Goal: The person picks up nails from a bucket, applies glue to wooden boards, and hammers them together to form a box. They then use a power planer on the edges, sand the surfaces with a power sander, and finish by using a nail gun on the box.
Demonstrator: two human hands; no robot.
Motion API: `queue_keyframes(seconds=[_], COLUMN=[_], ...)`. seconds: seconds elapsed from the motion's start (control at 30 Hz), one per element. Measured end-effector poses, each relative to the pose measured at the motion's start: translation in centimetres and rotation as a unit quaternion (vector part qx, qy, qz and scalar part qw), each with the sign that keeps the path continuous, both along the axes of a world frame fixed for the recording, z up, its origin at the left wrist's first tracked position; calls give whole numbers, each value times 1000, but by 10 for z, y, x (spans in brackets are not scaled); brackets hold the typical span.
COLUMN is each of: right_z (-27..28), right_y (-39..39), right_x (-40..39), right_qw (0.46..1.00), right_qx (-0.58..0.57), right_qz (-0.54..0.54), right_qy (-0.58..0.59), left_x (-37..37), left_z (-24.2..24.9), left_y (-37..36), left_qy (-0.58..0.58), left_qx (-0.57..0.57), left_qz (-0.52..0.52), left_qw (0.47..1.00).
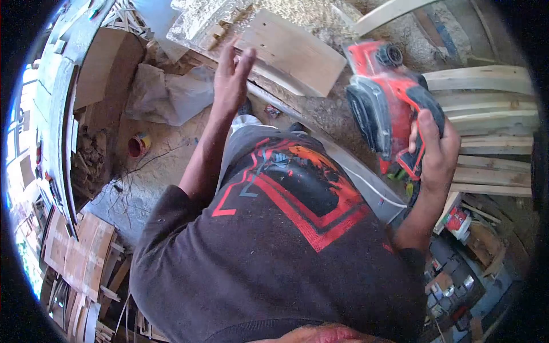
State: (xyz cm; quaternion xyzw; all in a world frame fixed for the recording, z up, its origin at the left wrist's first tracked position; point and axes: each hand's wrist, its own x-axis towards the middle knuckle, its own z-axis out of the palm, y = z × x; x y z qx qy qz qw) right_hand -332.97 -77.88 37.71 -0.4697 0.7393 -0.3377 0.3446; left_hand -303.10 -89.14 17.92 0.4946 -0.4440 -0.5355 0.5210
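My right hand is wrapped round the rear handle of a red and black electric planer, tilted up on the right of the view. The planer's black front knob points away from me. A pale wooden board with small dark holes lies on the bench to the planer's left. Beside the board's near left end, my left hand is raised with thumb and fingers apart, holding nothing.
Wood shavings cover the bench's far side. Several curved wooden pieces are stacked at the right. A plastic sheet and a small can lie at the left. Scrap boards pile up at lower left.
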Motion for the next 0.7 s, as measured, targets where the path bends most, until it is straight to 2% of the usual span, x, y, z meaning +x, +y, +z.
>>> queue_keyframes(seconds=[0.07, 0.17, 0.27, 0.3, 0.4, 0.43, 0.53, 0.57, 0.67, 0.7], right_z=[-3, -13, -22, -24, -36, -39, -43, -42, -39, -39], right_y=[19, 33, 36, 33, 19, 12, -7, -14, -26, -35], right_x=[-17, -27, -36, -33, -37, -36, -34, -31, -24, -17], right_qw=[1000, 999, 1000, 1000, 998, 997, 993, 991, 988, 988], right_qx=[8, 19, 21, 26, 34, 33, 43, 44, 51, 51], right_qz=[-10, -42, -18, -4, 48, 65, 112, 123, 138, 139], right_qy=[12, 3, -2, 3, 10, 8, 21, 27, 42, 48], left_x=[-12, -21, -15, -16, -7, -6, 11, 13, 19, 20], left_z=[-25, -29, -23, -18, -29, -29, -67, -73, -68, -75], left_y=[-10, -28, -40, -39, -47, -46, -57, -53, -47, -53], left_qy=[-183, -137, -194, -176, -192, -156, 61, 4, -37, 6], left_qx=[-75, -59, -123, -79, -66, -55, -1, -4, -10, 9], left_qz=[33, 66, 55, 54, 44, 45, -2, 3, -73, -52], left_qw=[980, 987, 972, 980, 978, 985, 998, 1000, 997, 999])
